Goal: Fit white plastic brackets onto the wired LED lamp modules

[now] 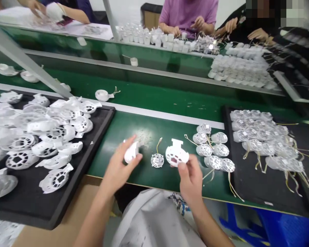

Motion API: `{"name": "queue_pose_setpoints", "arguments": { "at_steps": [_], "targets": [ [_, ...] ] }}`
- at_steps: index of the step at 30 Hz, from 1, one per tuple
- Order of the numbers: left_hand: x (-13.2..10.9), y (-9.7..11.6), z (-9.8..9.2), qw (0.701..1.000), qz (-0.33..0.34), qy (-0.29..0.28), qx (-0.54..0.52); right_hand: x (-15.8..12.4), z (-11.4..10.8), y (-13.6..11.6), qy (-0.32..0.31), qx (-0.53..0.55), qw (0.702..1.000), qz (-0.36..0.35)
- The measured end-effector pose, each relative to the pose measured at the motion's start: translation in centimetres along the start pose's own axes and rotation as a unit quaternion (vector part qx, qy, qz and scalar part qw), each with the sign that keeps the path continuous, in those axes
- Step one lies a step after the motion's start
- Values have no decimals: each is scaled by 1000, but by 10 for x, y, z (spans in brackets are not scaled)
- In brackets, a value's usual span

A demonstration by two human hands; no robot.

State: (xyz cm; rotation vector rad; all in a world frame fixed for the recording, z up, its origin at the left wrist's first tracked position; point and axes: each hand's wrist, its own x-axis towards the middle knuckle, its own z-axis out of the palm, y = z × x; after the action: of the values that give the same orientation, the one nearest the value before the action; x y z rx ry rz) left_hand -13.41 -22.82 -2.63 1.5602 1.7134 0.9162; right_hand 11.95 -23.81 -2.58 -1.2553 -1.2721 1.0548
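Note:
My left hand (118, 168) is closed round a small white plastic part (131, 153), held just above the green table (134, 128). My right hand (191, 178) pinches a round white perforated plastic cover (176, 154) by its lower edge. Between the two hands a small round LED module (157, 160) with a thin yellow wire lies on the table. To the right of my right hand stands a cluster of several round white modules (213, 149) with wires.
A black tray (98, 137) at left holds a heap of white plastic covers. Another black tray (273, 192) at right holds several wired modules. Beyond runs a green conveyor (154, 92) with loose parts. Other people's hands work at the far side among stacked white parts.

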Motion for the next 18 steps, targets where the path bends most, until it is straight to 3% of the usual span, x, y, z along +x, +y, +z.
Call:
{"name": "queue_pose_setpoints", "arguments": {
  "at_steps": [2,4,8,11,14,16,18],
  "targets": [
    [22,-1,-14,976,-18,22,214,9,-16,12,15,-31,994,103],
    [44,-5,-22,933,-21,18,358,18,-31,23,-4,-130,981,146],
    [73,-10,-28,887,50,-37,457,26,-50,26,4,-381,920,88],
    [74,0,-31,894,106,-47,433,26,-55,16,-63,-397,914,54],
    [55,15,-23,929,186,-34,319,27,-56,11,-174,-372,912,11],
    [35,20,-8,952,215,-85,199,29,-54,13,-197,-388,900,-12],
    [17,17,14,962,208,-142,108,34,-49,16,-181,-392,902,-10]
  ]
}}
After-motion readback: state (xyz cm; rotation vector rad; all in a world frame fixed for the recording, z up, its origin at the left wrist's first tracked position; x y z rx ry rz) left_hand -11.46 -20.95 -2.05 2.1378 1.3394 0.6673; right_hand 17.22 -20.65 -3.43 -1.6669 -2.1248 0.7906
